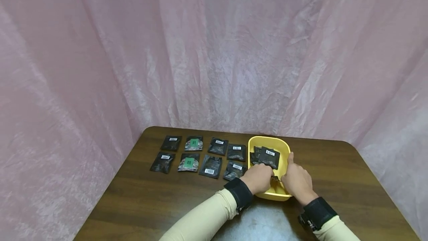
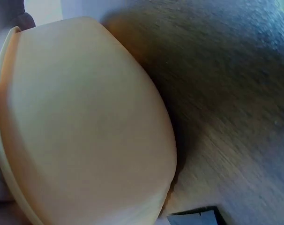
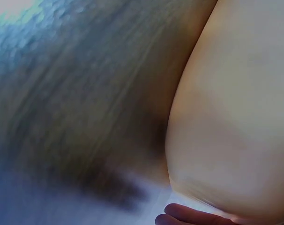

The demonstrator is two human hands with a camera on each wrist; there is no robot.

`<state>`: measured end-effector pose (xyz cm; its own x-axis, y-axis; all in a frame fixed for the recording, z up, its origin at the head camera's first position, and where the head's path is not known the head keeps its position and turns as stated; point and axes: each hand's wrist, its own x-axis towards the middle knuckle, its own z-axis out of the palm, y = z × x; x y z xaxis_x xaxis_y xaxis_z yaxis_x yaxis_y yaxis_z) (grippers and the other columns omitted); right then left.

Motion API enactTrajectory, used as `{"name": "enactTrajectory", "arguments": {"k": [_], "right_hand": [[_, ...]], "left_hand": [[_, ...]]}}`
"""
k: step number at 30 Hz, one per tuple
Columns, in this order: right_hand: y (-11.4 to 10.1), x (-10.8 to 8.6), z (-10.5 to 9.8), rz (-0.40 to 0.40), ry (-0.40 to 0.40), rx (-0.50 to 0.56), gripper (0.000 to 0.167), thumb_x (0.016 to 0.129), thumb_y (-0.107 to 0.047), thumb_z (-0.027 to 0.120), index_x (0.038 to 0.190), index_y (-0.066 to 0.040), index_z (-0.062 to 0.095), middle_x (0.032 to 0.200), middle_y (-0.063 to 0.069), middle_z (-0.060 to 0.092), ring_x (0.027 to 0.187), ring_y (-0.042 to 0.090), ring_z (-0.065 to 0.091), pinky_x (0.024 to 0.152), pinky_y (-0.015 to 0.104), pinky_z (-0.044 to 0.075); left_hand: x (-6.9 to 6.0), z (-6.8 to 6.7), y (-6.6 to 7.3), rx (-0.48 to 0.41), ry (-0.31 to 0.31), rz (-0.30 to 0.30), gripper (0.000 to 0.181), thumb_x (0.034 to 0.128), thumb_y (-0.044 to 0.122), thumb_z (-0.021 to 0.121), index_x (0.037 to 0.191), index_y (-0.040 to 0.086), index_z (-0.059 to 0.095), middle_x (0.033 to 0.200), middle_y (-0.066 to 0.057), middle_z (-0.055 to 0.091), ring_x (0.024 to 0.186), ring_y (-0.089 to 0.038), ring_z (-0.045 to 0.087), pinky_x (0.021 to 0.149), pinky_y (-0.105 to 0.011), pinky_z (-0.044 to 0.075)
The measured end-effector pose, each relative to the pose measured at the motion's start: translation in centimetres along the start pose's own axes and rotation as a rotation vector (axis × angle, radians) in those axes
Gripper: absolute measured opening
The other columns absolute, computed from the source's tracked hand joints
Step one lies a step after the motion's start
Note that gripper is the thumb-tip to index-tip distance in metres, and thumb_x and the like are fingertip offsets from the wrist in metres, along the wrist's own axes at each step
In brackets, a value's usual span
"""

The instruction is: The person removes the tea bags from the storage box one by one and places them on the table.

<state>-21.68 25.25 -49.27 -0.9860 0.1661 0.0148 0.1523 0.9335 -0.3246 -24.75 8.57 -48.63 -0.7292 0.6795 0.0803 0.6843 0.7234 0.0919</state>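
A yellow plastic bin (image 1: pixel 268 140) stands on the table, with several dark flat packets (image 1: pixel 269 158) inside, white labels showing. My left hand (image 1: pixel 259 178) reaches over its near left side, fingers curled around a small dark packet edge (image 1: pixel 275 178); the fingertips are mostly hidden. At the bin's right side is my right hand (image 1: pixel 298 181), thumb stretched away from me along the rim, other fingers largely out of sight. In the left wrist view the bin's outer wall (image 2: pixel 90 117) fills the left half. The right wrist view has two fingertips (image 3: pixel 189 215) below the bin.
Left of the bin, two rows of similar packets (image 1: pixel 210 166) lie flat on the brown wooden table (image 1: pixel 150 203). Two of them bear green labels (image 1: pixel 188 162). A pink curtain (image 1: pixel 214 55) hangs behind the table's far edge.
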Motion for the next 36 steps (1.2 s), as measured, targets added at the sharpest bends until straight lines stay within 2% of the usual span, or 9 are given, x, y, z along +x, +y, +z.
{"name": "enactTrajectory", "arguments": {"k": [7,11,15,19,22,26,30,33,36], "right_hand": [[0.1,0.0,0.0,-0.01,0.008,-0.018,0.097,0.087,-0.01,0.069,0.164,0.014,0.016,0.083,0.021,0.07,0.063,0.028,0.06,0.054,0.042,0.045],[0.0,0.0,0.0,0.001,-0.007,-0.017,0.097,0.088,-0.01,0.068,0.165,0.013,0.014,0.083,0.019,0.07,0.063,0.027,0.059,0.054,0.041,0.045],[0.0,0.0,0.0,0.001,-0.007,-0.017,0.098,0.087,-0.01,0.068,0.164,0.013,0.014,0.086,0.022,0.071,0.064,0.028,0.06,0.054,0.042,0.046],[0.0,0.1,0.0,-0.001,-0.007,-0.015,0.099,0.086,-0.01,0.07,0.164,0.014,0.013,0.09,0.025,0.073,0.065,0.028,0.062,0.056,0.044,0.047],[0.0,0.2,0.0,0.001,-0.017,-0.015,0.101,0.087,-0.011,0.071,0.164,0.014,0.012,0.094,0.026,0.073,0.067,0.029,0.062,0.058,0.045,0.049],[0.1,0.2,0.1,0.01,-0.028,-0.01,0.102,0.086,-0.011,0.071,0.165,0.013,0.011,0.093,0.026,0.073,0.067,0.029,0.061,0.058,0.045,0.049],[0.0,0.1,0.0,0.016,-0.03,-0.005,0.102,0.086,-0.012,0.071,0.165,0.012,0.01,0.09,0.024,0.072,0.067,0.028,0.06,0.057,0.044,0.048],[0.0,0.1,0.0,0.017,-0.024,-0.004,0.102,0.086,-0.012,0.07,0.165,0.012,0.011,0.091,0.024,0.072,0.067,0.029,0.061,0.057,0.044,0.048],[0.0,0.1,-0.1,0.011,-0.015,-0.004,0.1,0.087,-0.012,0.07,0.165,0.013,0.012,0.093,0.027,0.073,0.067,0.03,0.064,0.057,0.045,0.048]], "left_hand": [[0.1,0.5,-0.4,-0.03,0.087,0.012,0.017,0.0869,0.015,0.078,0.077,0.029,0.077,0.074,0.012,0.072,0.068,-0.006,0.066,0.059,-0.024,0.051],[-0.3,0.6,-0.8,-0.122,0.133,0.015,0.014,0.0883,0.017,0.079,0.084,0.031,0.081,0.074,0.017,0.071,0.065,0.0,0.06,0.058,-0.019,0.046],[-0.8,0.6,-1.3,-0.225,0.161,0.024,0.011,0.0903,0.023,0.081,0.095,0.032,0.084,0.085,0.021,0.077,0.073,0.006,0.065,0.064,-0.013,0.048],[-1.3,0.9,-1.9,-0.322,0.209,0.039,0.011,0.0908,0.028,0.082,0.101,0.031,0.083,0.092,0.02,0.08,0.079,0.01,0.066,0.07,-0.008,0.047],[-1.6,1.0,-2.0,-0.399,0.236,0.047,0.011,0.0914,0.031,0.082,0.102,0.027,0.082,0.087,0.018,0.077,0.072,0.01,0.059,0.066,-0.007,0.043],[-2.0,0.7,-2.0,-0.47,0.242,0.056,0.01,0.0934,0.031,0.082,0.098,0.023,0.08,0.076,0.015,0.069,0.064,0.006,0.049,0.058,-0.009,0.037],[-2.6,0.4,-1.9,-0.438,0.253,0.075,0.011,0.096,0.034,0.08,0.099,0.023,0.081,0.081,0.015,0.074,0.067,0.008,0.053,0.061,-0.008,0.04],[-3.1,0.0,-1.8,-0.386,0.282,0.105,0.013,0.0981,0.035,0.078,0.102,0.023,0.082,0.094,0.014,0.081,0.078,0.008,0.065,0.07,-0.009,0.047],[-3.9,-0.7,-1.7,-0.355,0.322,0.133,0.013,0.1006,0.033,0.075,0.105,0.023,0.082,0.104,0.012,0.083,0.092,0.002,0.073,0.083,-0.013,0.052]]}}
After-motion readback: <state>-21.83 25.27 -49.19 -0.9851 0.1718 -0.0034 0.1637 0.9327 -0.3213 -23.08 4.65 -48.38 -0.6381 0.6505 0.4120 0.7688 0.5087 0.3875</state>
